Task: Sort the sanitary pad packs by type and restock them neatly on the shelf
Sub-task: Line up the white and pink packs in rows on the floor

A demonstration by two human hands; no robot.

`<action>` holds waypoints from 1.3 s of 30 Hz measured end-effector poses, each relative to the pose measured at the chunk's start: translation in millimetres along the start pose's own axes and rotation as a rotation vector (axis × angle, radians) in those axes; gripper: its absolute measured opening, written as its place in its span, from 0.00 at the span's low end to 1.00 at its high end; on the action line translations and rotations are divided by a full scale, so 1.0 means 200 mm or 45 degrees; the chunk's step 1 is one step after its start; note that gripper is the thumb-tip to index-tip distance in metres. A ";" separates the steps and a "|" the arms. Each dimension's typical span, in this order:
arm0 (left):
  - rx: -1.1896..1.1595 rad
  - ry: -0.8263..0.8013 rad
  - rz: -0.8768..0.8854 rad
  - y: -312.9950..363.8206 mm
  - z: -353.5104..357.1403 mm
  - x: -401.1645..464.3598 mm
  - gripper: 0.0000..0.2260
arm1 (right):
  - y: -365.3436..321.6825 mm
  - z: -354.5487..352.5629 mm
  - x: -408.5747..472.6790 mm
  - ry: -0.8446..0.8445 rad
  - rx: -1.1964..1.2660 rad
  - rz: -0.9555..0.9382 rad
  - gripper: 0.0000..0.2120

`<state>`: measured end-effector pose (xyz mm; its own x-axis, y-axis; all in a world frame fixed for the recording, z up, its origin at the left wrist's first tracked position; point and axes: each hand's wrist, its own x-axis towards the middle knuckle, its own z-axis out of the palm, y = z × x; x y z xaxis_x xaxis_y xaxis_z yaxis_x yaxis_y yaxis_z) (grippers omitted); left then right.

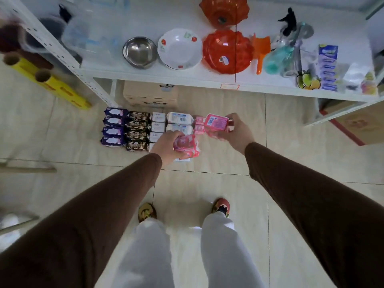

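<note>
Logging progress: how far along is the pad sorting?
Sorting looks mostly done: purple packs, dark packs and white packs lie in columns on the floor. In hand: left hand and right hand each hold a pink pack. Left: finishing the pink column; restocking not visibly started.

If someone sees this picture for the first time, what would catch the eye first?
Probably the two pink packs: the left hand grips one, the right hand another, above the floor. Behind them, sorted rows of packs lie on the tiles. On the white shelf, an orange bowl stands out.
</note>
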<state>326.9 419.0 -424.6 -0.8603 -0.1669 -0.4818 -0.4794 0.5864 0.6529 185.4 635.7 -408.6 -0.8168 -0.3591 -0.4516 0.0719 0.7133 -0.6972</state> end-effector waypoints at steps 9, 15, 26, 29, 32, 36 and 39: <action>0.157 -0.034 0.022 -0.34 0.77 0.50 0.26 | 0.76 0.31 0.53 -0.014 -0.110 -0.026 0.22; 0.253 -0.036 0.102 -0.70 1.20 0.89 0.24 | 1.26 0.67 0.92 0.000 -0.049 0.000 0.19; 0.781 0.176 0.334 -1.19 1.67 1.46 0.27 | 1.82 1.18 1.49 -0.106 0.023 -0.015 0.21; 0.986 0.277 0.359 -1.25 1.73 1.56 0.27 | 1.89 1.26 1.59 -0.136 0.048 -0.016 0.20; 1.087 0.339 0.400 -1.29 1.78 1.63 0.26 | 1.94 1.31 1.67 -0.188 0.094 -0.014 0.19; 1.176 0.324 0.357 -1.29 1.84 1.69 0.23 | 1.95 1.37 1.76 -0.199 0.143 -0.008 0.12; 1.218 0.322 0.294 -1.29 1.86 1.72 0.23 | 1.96 1.41 1.82 -0.161 0.167 0.007 0.08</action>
<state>219.6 505.8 -976.2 -0.9789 -0.0666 -0.1930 -0.0519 0.9954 -0.0804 76.4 615.3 -1003.4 -0.7384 -0.4341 -0.5160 0.1569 0.6336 -0.7576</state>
